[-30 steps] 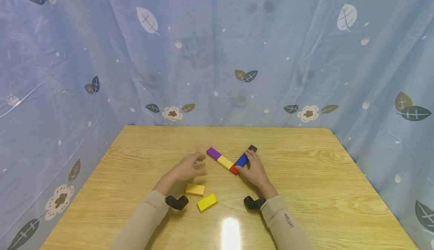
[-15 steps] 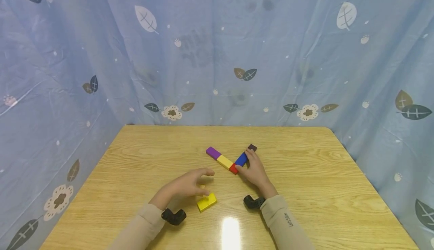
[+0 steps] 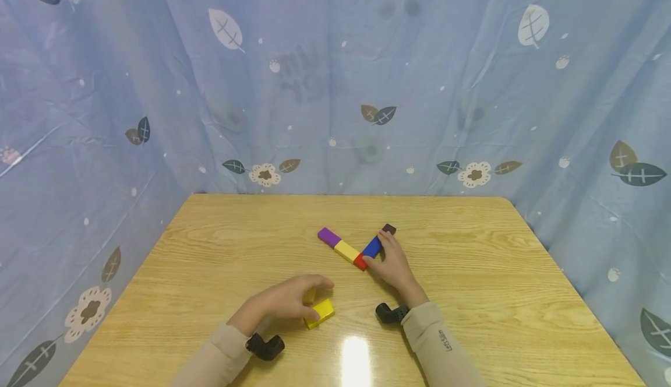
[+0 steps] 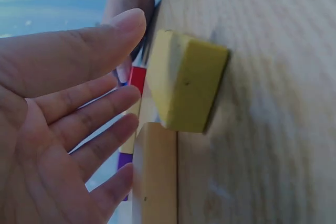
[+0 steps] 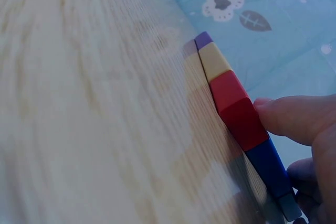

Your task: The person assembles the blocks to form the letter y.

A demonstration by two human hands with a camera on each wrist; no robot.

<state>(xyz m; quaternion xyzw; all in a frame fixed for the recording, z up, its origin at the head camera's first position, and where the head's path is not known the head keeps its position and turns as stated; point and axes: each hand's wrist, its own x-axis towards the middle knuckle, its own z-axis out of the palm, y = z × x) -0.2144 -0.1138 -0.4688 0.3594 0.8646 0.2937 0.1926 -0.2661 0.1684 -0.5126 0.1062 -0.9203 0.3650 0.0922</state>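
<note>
My left hand (image 3: 285, 299) hovers with spread fingers over two blocks, a bright yellow one (image 3: 322, 312) and an orange-yellow one (image 3: 309, 296) it partly covers. In the left wrist view the thumb is close to the bright yellow block (image 4: 189, 82), with nothing in the palm. My right hand (image 3: 390, 263) rests along a V-shaped row of blocks, its thumb at the red block (image 3: 360, 261) and its fingertips over the far part of the blue block (image 3: 372, 247). A dark block (image 3: 389, 228) ends that arm. A pale yellow block (image 3: 347, 252) and a purple block (image 3: 328, 237) form the other arm.
A wooden table (image 3: 472, 270) lies under everything. Blue patterned curtain (image 3: 335, 84) surrounds its back and sides. Each wrist wears a black camera (image 3: 265, 347) beside a beige sleeve (image 3: 442, 346). Light glares off the table near the front.
My left hand has moved from beside the purple block back toward the front, coming over the two loose yellow blocks. My right hand and the row stay in place.
</note>
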